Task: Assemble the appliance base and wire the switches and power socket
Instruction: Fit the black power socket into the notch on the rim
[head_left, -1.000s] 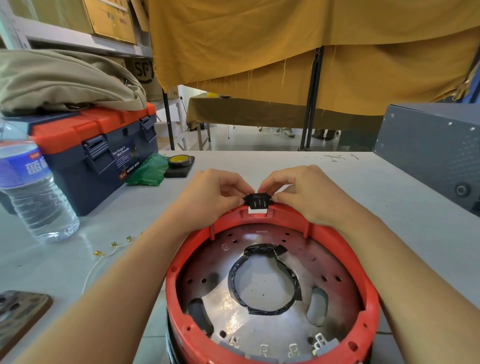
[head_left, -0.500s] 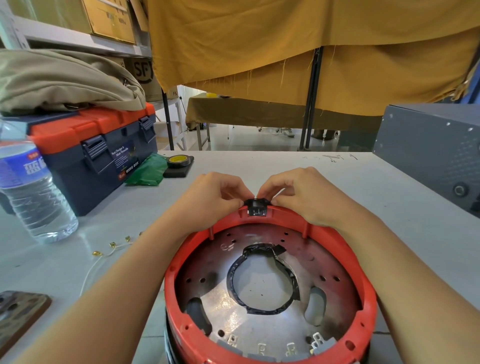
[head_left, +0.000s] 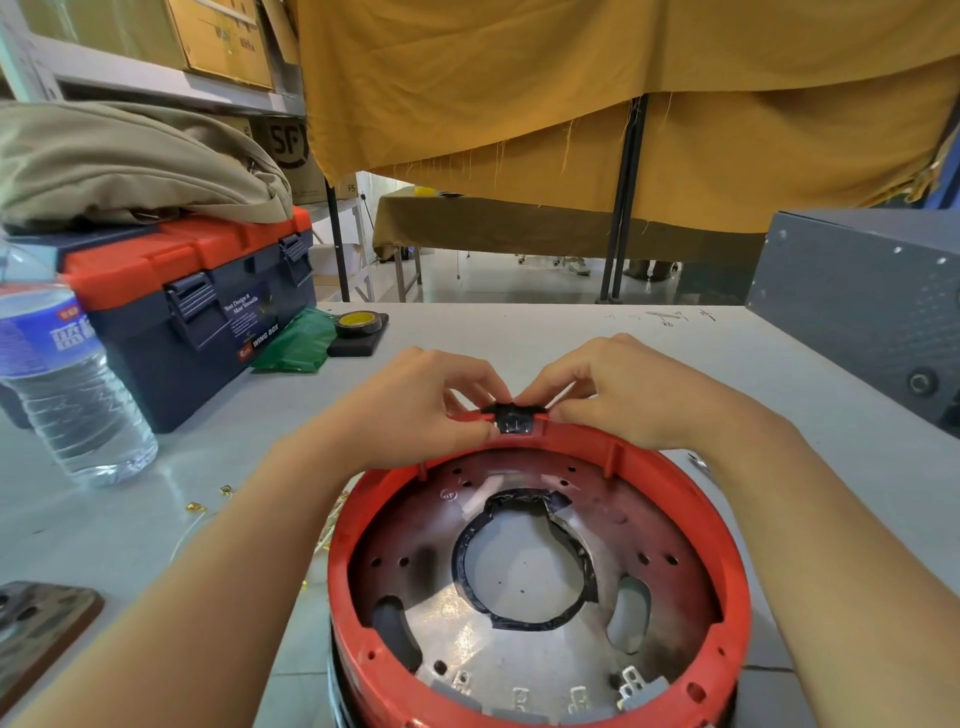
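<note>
- One red appliance base (head_left: 727, 587) on the grey tabletop (head_left: 545, 327), open side up, at the near edge.
- One small black socket part (head_left: 513, 420) seated in a notch at the far rim of the base.
- Two hands at that notch: left hand (head_left: 415, 410) pinching the socket part from the left with curled fingers, right hand (head_left: 628, 395) pinching it from the right, fingertips of both almost meeting over it.
- Inside the base, one metal plate (head_left: 457, 613) with one round central opening edged in black tape (head_left: 524, 561).
- Four metal terminal tabs (head_left: 576, 696) visible along the near inner edge of the base.
- One clear water bottle (head_left: 67, 384) with a blue label, upright at far left of the tabletop.
- One blue toolbox (head_left: 208, 312) with an orange lid behind the bottle, one beige cloth bag (head_left: 130, 166) lying on top of it.
- One green plastic bag (head_left: 296, 338) just beside the toolbox, one roll of tape (head_left: 356, 323) on a dark pad next to it.
- A few small brass connectors (head_left: 208, 499) on thin wire, lying left of the base; exact count unclear.
- One dark grey metal case (head_left: 857, 301) at far right.
- One yellow cloth (head_left: 623, 93) hanging behind the tabletop.
</note>
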